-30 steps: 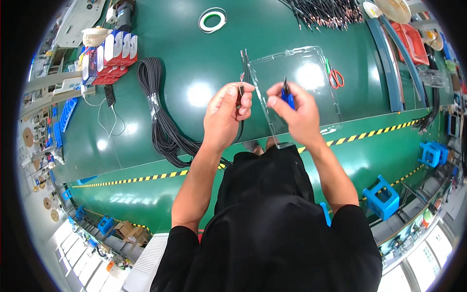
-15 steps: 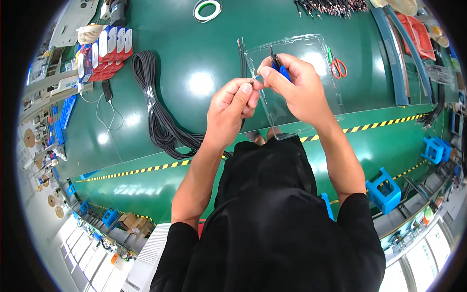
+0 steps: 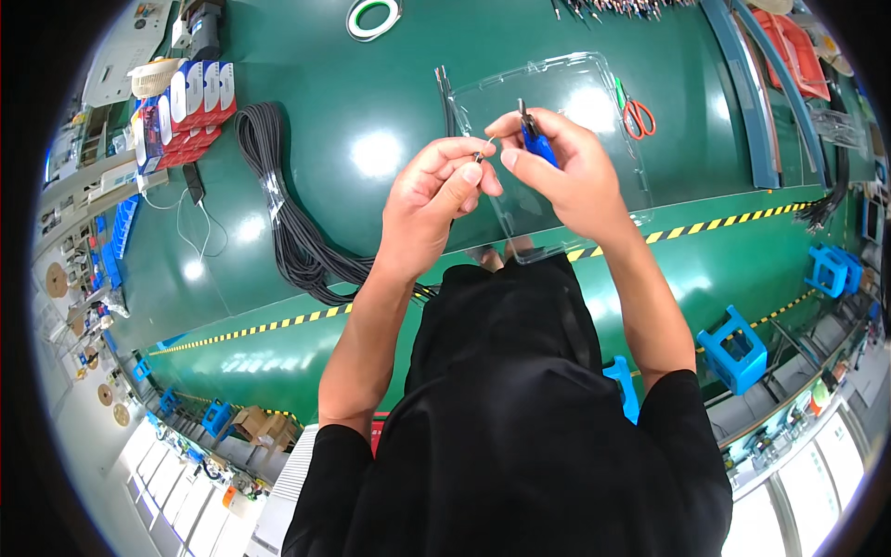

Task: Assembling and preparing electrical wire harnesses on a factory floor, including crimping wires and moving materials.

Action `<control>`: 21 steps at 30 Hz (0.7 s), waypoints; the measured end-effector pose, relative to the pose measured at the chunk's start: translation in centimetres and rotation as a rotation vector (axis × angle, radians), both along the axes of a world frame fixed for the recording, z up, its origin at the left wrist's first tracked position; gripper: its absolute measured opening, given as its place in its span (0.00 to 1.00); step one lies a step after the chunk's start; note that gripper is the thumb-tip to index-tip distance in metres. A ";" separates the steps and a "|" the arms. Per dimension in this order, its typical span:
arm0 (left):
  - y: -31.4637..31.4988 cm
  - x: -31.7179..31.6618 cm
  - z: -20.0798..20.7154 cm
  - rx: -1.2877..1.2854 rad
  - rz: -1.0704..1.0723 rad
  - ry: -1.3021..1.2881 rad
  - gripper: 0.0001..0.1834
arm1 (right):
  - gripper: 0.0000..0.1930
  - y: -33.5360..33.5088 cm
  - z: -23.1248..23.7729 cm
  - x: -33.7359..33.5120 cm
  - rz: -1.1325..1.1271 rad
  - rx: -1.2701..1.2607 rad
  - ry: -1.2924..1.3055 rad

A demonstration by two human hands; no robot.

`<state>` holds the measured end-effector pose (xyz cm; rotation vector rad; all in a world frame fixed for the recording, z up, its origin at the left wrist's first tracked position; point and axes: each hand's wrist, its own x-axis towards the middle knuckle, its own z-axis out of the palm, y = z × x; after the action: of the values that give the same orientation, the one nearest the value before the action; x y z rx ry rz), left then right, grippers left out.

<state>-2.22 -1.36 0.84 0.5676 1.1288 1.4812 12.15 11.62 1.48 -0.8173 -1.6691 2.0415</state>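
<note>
Black cable [image 3: 479, 157] shows as a short stub, its end up near the middle of my view, above the green table [image 3: 320, 56]. From over here I see it pinched between thumb and forefinger of the left hand [image 3: 429, 197], the other fingers curled in below. One thin, pale wire [image 3: 490, 141] reaches from that end toward the right hand [image 3: 574, 176]. I cannot tell whether the right fingertips touch the wire; thumb and forefinger stand slightly apart there. The rest of that hand is wrapped around blue-handled cutters [image 3: 537, 144], dark tips pointing up and away from the body.

Under the right hand I have a clear plastic tray [image 3: 529, 69], its near edge overhanging the table. Red-handled scissors [image 3: 639, 119] lie just beside its right side, and stripped cable ends [image 3: 441, 85] by its far left corner. Farther left, a thick coil of dark cable [image 3: 290, 218], taped around its middle, trails to the table's front edge. Beyond it I see stacked boxes [image 3: 193, 107], and at the far side a white-and-green roll [image 3: 354, 19].
</note>
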 end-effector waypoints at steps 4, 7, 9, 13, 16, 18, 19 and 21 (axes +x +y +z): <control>0.5 0.5 -0.2 -0.048 -0.013 0.075 0.12 | 0.10 0.7 1.2 0.8 0.028 0.232 0.040; 1.1 0.9 -0.5 -0.086 -0.033 0.137 0.12 | 0.10 1.5 0.9 0.9 0.032 0.429 0.017; 1.5 1.2 -0.5 -0.096 -0.039 0.163 0.12 | 0.11 1.9 0.9 1.1 0.069 0.507 -0.030; 1.9 0.9 -1.3 -0.110 -0.068 0.079 0.11 | 0.12 2.6 0.4 1.4 0.132 0.604 -0.069; 2.2 1.1 -1.8 -0.102 -0.085 -0.005 0.11 | 0.13 2.8 -0.6 2.0 0.102 0.643 -0.049; 2.5 1.0 -2.1 -0.122 -0.077 -0.063 0.11 | 0.13 3.2 -1.1 2.5 0.028 0.590 -0.045; 2.8 0.9 -2.2 -0.133 -0.072 -0.092 0.11 | 0.15 3.1 -1.3 2.9 -0.126 0.422 -0.137; 3.2 0.7 -1.9 -0.177 -0.066 -0.128 0.12 | 0.16 5.0 -1.5 4.2 -0.123 0.478 -0.470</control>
<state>-1.47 1.82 -1.09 0.3781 1.1169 1.3265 16.36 16.62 0.03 -1.2409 -2.1669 1.3380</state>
